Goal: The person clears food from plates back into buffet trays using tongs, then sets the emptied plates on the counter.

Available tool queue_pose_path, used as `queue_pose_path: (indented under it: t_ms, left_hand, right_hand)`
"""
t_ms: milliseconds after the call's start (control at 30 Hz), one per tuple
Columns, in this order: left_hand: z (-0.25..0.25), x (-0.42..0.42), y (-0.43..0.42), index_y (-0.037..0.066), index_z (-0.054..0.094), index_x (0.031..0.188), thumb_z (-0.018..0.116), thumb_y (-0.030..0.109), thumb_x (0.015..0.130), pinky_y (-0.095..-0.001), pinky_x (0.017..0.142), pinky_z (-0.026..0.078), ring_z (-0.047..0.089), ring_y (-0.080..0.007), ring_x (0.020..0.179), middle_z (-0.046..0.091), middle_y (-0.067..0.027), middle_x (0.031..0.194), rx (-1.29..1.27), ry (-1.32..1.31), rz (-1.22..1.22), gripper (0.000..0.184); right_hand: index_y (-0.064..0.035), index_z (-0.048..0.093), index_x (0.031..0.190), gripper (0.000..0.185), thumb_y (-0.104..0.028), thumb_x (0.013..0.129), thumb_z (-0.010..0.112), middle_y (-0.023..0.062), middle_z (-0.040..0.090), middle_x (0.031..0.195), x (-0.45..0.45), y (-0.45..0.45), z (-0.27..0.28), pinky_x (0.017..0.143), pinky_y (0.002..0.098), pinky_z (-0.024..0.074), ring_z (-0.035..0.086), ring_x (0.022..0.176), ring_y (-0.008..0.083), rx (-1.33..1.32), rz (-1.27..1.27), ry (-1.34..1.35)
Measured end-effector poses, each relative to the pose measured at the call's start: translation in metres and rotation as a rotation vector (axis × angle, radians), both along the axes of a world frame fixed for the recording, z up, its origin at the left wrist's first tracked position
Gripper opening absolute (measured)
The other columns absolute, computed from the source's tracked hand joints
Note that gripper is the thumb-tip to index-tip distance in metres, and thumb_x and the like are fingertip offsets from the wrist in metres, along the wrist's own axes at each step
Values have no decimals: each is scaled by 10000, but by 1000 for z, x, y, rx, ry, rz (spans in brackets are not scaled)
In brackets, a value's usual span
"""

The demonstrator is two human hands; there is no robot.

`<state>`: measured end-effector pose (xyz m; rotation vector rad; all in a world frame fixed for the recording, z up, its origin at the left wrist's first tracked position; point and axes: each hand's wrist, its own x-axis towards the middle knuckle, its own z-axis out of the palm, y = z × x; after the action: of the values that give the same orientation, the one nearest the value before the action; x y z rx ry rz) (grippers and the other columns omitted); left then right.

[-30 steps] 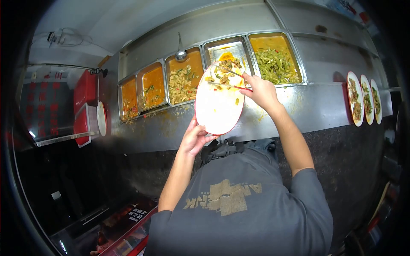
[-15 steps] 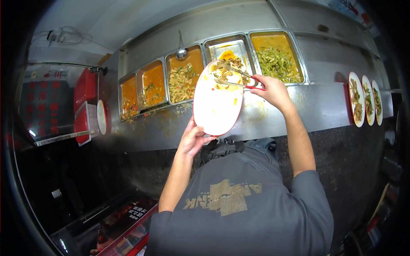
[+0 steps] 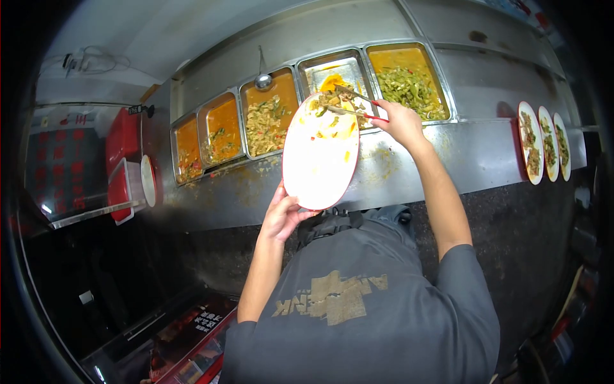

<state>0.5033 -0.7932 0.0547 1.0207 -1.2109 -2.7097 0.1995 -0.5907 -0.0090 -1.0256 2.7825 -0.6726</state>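
Note:
My left hand [image 3: 280,217] grips the lower edge of a white oval plate [image 3: 320,166] with a red rim, held tilted above the counter's front. Around the red handles of metal tongs [image 3: 355,102] my right hand [image 3: 400,121] is closed. The tongs' arms stand apart at the plate's far end, among bits of meat and vegetable; whether they pinch any food I cannot tell. Behind that end lies a steel pan [image 3: 311,72] with only a little food and orange sauce. Yellow smears mark the plate's upper half.
Pans of green vegetables [image 3: 409,89] and of pale slices [image 3: 265,121] with a ladle [image 3: 263,80] flank the nearly bare pan. Two smaller sauced pans sit left. Three filled plates [image 3: 531,142] stand at right, another plate [image 3: 148,180] at left beside a red-and-white container [image 3: 131,182].
The plate has shifted slightly left and down in view with my left hand. My right hand and the tongs have moved a little left and up. The whole scene has also shifted slightly.

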Motion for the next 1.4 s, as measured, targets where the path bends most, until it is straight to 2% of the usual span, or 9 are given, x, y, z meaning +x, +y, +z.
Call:
queue_pose_path:
  t_ms: [333,400,600,700,800,900,1133,1267,1400]
  left_hand:
    - [-9,4,-4,110,245,1498,519,12,874,-524,866,597,626,-377,1132,485,-237,1383,65,-27,-38,689]
    - [-9,4,-4,111,241,1501,525,18,877,-534,881,589,619,-382,1145,473,-239,1398,62,-28,-43,691]
    - [-9,6,-6,109,240,1504,517,13,866,-534,879,591,616,-382,1150,463,-238,1405,48,-30,-48,703]
    - [0,0,-1,116,249,1504,509,-20,853,-473,781,634,658,-344,1066,518,-214,1343,72,-34,8,714]
    - [-1,1,-2,120,228,1522,505,-18,848,-465,773,635,663,-340,1057,523,-213,1340,58,-27,-9,741]
    - [-6,5,-7,105,227,1508,520,13,856,-523,854,605,630,-383,1126,479,-242,1385,22,-12,-77,721]
    - [-5,9,-3,108,227,1510,508,-3,862,-522,836,612,643,-378,1101,490,-242,1368,40,-27,-2,715]
    - [-7,10,-5,106,231,1507,506,-4,863,-528,834,611,645,-379,1095,498,-242,1359,38,-12,2,709]
    - [-2,8,-4,102,239,1503,506,0,858,-522,829,614,648,-374,1090,503,-241,1352,21,-18,4,705]
  right_hand:
    - [-157,599,1199,497,-443,816,736,105,673,926,-15,-14,-18,710,439,555,685,854,320,74,5,36]
    - [-189,622,1227,495,-426,810,743,100,693,952,-16,-15,-17,718,434,552,688,864,309,71,-36,25]
    - [-188,653,1238,504,-390,791,770,88,700,941,-13,-8,1,720,414,541,681,852,286,-77,27,-84]
    - [-177,660,1228,512,-397,781,777,91,694,925,-8,-8,2,710,414,532,675,844,279,-86,134,-81]
    - [-178,650,1221,504,-418,791,762,99,696,940,-5,-14,-4,723,423,539,679,868,292,-43,110,-59]
    - [-179,625,1221,499,-441,812,739,108,694,948,-6,-24,-9,735,437,549,686,877,309,-12,37,-17]
    - [-183,624,1254,543,-465,805,739,95,707,1011,-19,-12,-6,748,433,553,693,894,299,-45,-48,-4]
    - [-167,668,1223,507,-415,791,767,104,710,977,-8,-9,29,746,421,539,687,891,300,-19,79,-200]
    - [-184,645,1227,518,-427,785,764,95,707,985,-3,-13,3,744,430,551,688,895,293,-22,122,-33]
